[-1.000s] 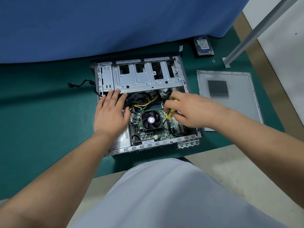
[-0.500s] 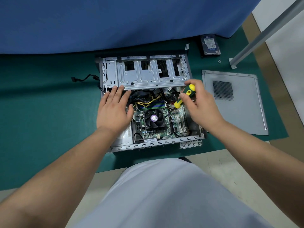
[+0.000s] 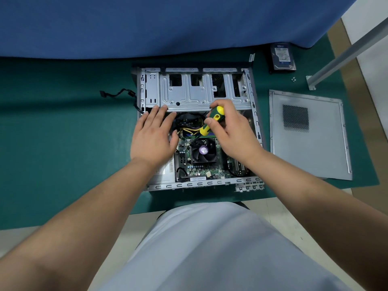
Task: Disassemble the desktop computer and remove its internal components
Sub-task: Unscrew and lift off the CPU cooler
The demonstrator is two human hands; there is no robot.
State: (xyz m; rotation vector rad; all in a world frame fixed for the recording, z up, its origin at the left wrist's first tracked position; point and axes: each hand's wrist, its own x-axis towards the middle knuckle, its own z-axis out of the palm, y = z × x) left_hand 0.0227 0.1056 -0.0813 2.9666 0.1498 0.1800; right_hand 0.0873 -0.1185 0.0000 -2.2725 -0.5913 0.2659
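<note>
An open desktop case [image 3: 255, 114] lies flat on the green mat, its silver drive cage [image 3: 195, 91] at the far end. The motherboard [image 3: 201, 171] with a black CPU fan [image 3: 203, 151] shows inside. My left hand [image 3: 152, 135] rests flat with straight fingers on the case's left side, over the power supply [image 3: 163, 175]. My right hand [image 3: 231, 131] grips a yellow-and-green screwdriver [image 3: 212, 120], handle up, its tip pointing down toward the cables near the fan. The tip itself is hidden.
The removed grey side panel [image 3: 308, 135] lies right of the case. A hard drive [image 3: 282, 56] sits at the back right, with small screws [image 3: 293, 79] and a metal post [image 3: 340, 53] near it. A black cable [image 3: 117, 94] trails left. Blue cloth [image 3: 147, 24] hangs behind.
My right hand has brought the screwdriver from the right side of the case toward the middle, above the fan. My left hand has stayed on the case's left side.
</note>
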